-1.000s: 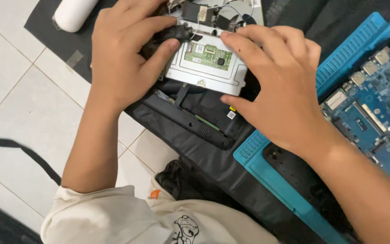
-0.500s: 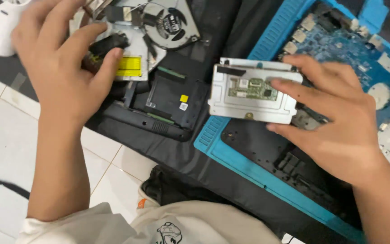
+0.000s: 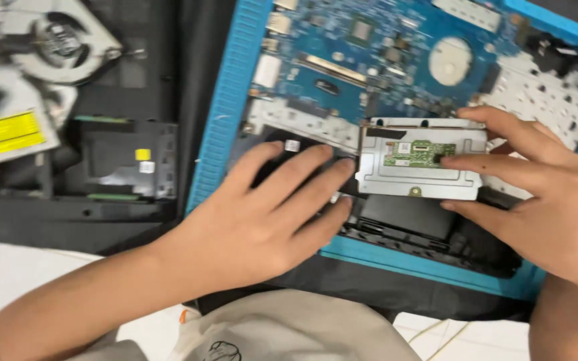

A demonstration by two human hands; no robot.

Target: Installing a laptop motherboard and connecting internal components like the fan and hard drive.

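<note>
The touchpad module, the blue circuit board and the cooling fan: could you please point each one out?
touchpad module (image 3: 396,177), head view, bare metal plate.
blue circuit board (image 3: 342,47), head view, upper middle.
cooling fan (image 3: 58,43), head view, fan hub.

A grey cooling fan (image 3: 61,40) (blurred) lies beside a yellow-labelled drive (image 3: 11,134).

Home-style electronics repair spot, on tiled floor (image 3: 28,267); blue repair mat (image 3: 219,127) w/ bare motherboard (image 3: 382,60) far right; cooling fan (image 3: 58,40) far left.
</note>
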